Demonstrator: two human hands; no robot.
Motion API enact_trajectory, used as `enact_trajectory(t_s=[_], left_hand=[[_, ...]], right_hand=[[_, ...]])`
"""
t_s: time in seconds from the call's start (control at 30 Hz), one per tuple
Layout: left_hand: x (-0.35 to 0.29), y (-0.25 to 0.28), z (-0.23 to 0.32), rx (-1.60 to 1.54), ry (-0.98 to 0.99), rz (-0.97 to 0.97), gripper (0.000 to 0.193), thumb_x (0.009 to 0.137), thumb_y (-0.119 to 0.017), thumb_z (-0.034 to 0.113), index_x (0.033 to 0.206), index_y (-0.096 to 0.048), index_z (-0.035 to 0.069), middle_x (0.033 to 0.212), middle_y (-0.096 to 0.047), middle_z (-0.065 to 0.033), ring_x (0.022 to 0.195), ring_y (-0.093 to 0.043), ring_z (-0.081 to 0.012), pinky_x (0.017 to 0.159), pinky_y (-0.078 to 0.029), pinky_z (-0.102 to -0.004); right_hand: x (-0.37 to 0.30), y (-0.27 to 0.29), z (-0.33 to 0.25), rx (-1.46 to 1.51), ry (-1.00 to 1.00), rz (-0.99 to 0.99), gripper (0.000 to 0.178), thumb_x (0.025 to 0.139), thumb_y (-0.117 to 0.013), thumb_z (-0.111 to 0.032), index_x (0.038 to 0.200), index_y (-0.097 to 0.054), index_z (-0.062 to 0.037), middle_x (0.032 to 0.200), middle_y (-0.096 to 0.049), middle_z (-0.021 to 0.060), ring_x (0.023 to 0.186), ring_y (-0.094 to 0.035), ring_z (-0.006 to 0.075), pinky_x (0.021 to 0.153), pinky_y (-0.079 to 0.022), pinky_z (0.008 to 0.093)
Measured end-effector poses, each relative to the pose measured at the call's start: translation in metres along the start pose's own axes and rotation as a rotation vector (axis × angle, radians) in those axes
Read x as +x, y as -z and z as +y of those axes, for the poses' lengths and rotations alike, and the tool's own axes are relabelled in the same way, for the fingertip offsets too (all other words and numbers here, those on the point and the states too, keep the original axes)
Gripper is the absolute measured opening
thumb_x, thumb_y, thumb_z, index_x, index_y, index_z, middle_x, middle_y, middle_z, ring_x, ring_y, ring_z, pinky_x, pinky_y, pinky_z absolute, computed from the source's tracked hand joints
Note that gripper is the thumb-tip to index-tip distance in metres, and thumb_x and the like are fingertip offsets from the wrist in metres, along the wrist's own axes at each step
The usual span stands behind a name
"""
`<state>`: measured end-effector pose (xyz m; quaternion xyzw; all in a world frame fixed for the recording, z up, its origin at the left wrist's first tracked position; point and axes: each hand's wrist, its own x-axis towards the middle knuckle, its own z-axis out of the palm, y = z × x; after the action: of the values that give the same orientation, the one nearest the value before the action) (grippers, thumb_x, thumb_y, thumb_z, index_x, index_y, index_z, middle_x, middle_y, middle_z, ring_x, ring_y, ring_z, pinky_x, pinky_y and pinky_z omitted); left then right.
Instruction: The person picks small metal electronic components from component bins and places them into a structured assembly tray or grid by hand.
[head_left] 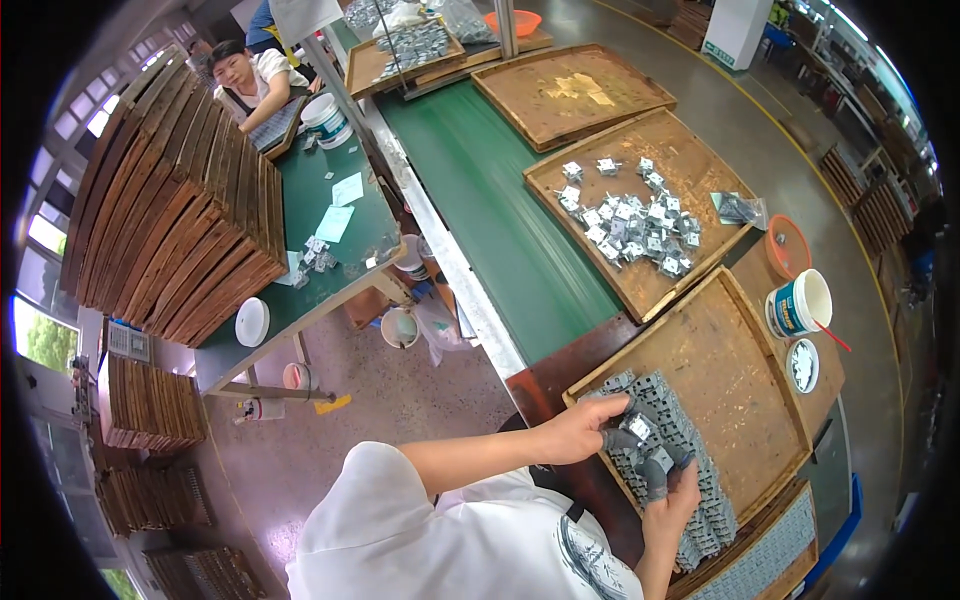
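Note:
Over the near wooden tray (735, 310), both my hands come together around a small grey part with a shiny metal plate (639, 428). My left hand (585, 428) pinches it from the left, and my right hand (672, 492) closes on it from the right and below. Dark grey covers sit on my fingertips and hide some of the part. Beneath my hands, rows of similar grey parts (690, 440) stand packed along the tray's left side. Loose metal-plated parts (630, 225) lie heaped in the wooden tray beyond.
A green conveyor belt (490, 210) runs along the left of the trays. At right stand a white bucket (800, 305), an orange basin (788, 248) and a tub of white pieces (803, 365). Stacked wooden trays (180, 210) rise at left; a co-worker (265, 85) sits behind.

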<state>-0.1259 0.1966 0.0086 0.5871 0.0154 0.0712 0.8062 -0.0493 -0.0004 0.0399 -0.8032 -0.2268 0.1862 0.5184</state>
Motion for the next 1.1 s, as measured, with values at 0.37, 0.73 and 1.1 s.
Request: enact_trajectory(t_s=[0.37,0.73,1.1], left_hand=[[-0.003,-0.016,0.017,0.324,-0.009,-0.194,0.019,0.087,-0.056,0.000,0.104,-0.050,0.000,0.099,-0.049,-0.0130,0.099,-0.053,-0.0293,0.086,-0.042,-0.0356],[0.001,-0.039,0.001,0.198,0.041,-0.215,0.027,0.084,-0.054,-0.007,0.110,-0.055,-0.001,0.102,-0.050,-0.0124,0.101,-0.055,-0.0242,0.082,-0.044,-0.0330],[0.003,-0.050,-0.001,0.385,-0.013,-0.210,0.029,0.077,-0.052,-0.009,0.105,-0.053,-0.001,0.099,-0.049,-0.0142,0.095,-0.055,-0.0331,0.081,-0.045,-0.0376]], right_hand=[[-0.006,0.005,-0.016,-0.388,0.299,0.064,0.027,0.074,-0.073,-0.008,0.090,-0.055,0.0042,0.081,-0.052,0.0156,0.069,-0.054,0.0331,0.060,-0.042,0.0365],[-0.019,0.023,-0.010,-0.314,0.233,0.125,0.028,0.072,-0.072,-0.010,0.085,-0.053,0.0066,0.080,-0.053,0.0177,0.069,-0.052,0.0347,0.061,-0.042,0.0386],[-0.022,0.029,-0.002,-0.295,0.252,0.129,0.027,0.073,-0.074,-0.010,0.084,-0.054,0.0047,0.077,-0.051,0.0129,0.066,-0.050,0.0292,0.058,-0.041,0.0343]])
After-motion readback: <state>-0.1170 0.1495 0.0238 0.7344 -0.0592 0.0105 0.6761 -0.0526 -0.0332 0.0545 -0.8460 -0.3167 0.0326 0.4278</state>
